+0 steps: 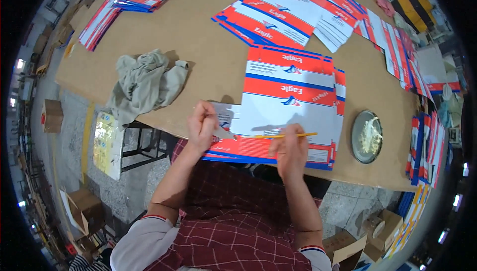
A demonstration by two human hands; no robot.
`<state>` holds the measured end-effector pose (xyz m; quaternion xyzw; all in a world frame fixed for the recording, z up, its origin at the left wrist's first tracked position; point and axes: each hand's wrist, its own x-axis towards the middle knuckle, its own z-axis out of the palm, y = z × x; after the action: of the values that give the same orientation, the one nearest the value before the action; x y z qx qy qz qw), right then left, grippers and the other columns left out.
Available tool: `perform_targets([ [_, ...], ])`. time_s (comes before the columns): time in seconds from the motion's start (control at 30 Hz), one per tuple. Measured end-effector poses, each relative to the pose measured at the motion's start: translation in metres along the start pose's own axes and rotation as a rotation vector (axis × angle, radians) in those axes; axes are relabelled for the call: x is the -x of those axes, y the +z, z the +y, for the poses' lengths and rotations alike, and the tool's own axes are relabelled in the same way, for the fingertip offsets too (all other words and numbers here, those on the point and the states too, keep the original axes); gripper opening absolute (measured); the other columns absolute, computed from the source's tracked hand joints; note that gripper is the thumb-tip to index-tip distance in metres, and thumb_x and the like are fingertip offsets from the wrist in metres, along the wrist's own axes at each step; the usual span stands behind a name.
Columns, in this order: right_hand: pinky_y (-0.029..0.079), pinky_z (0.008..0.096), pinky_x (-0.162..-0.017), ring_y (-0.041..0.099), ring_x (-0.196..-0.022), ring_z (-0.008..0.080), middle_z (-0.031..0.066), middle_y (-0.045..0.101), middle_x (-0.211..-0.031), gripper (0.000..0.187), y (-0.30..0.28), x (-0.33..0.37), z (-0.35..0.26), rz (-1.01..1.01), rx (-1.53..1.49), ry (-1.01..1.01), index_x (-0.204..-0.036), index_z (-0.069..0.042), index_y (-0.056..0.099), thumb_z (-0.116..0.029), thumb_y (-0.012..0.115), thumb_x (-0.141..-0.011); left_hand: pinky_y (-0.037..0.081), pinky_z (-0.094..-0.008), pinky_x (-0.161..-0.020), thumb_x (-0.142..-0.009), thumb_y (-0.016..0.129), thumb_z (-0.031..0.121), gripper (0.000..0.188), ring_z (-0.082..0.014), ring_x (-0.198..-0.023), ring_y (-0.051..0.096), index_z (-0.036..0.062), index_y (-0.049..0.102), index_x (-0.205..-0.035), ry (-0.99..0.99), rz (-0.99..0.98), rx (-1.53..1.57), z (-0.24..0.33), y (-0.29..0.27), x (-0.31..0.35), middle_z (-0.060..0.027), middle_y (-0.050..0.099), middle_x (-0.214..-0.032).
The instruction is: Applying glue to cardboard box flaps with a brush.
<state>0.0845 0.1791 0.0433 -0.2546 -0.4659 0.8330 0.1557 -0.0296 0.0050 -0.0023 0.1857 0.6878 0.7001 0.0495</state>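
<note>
A flat, unfolded carton blank [288, 99] in red, white and blue lies on the brown table [208, 47] in front of me, on top of a few more blanks. My left hand [201, 126] pinches the small side flap at the blank's left edge. My right hand [290, 150] rests on the near edge of the blank and grips a thin yellow stick [285, 135] that lies horizontally across the white panel.
A round dark dish [366, 136] with pale paste sits to the right. A crumpled grey cloth [144, 83] lies to the left. More carton blanks are spread at the back [288, 7], the far left [134, 0] and stacked along the right edge [422, 141]. Cardboard boxes stand on the floor.
</note>
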Motion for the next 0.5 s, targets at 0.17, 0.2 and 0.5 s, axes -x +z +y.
perform_targets([
  [0.17, 0.041, 0.0205, -0.046, 0.048, -0.047, 0.0076, 0.0054, 0.054, -0.056, 0.022, 0.029, 0.007, 0.024, -0.115, 0.184, -0.084, -0.077, -0.004, 0.042, -0.020, 0.044, -0.092, 0.038, -0.0233, -0.052, -0.076, 0.036, 0.001, 0.007, -0.0098, -0.051, 0.043, 0.0050, 0.040, -0.080, -0.003, -0.048, -0.009, 0.005, -0.008, 0.002, -0.0030, 0.045, -0.058],
  [0.2, 0.041, 0.0202, -0.047, 0.048, -0.048, 0.0072, 0.0051, 0.053, -0.056, 0.022, 0.031, 0.008, 0.023, -0.130, 0.228, -0.099, -0.077, -0.004, 0.041, -0.020, 0.044, -0.092, 0.038, -0.0233, -0.052, -0.076, 0.036, 0.001, 0.007, -0.0098, -0.051, 0.043, 0.0050, 0.040, -0.080, -0.005, -0.046, -0.011, 0.005, -0.009, 0.002, -0.0030, 0.045, -0.058],
  [0.5, 0.041, 0.0207, -0.047, 0.049, -0.049, 0.0076, 0.0046, 0.052, -0.054, 0.021, 0.034, 0.023, 0.022, -0.127, 0.300, -0.184, -0.075, -0.005, 0.039, -0.017, 0.044, -0.091, 0.037, -0.0238, -0.048, -0.075, 0.035, 0.002, 0.006, -0.0103, -0.047, 0.045, 0.0016, 0.041, -0.074, 0.081, -0.029, -0.098, 0.003, -0.010, 0.001, -0.0046, 0.044, -0.055],
])
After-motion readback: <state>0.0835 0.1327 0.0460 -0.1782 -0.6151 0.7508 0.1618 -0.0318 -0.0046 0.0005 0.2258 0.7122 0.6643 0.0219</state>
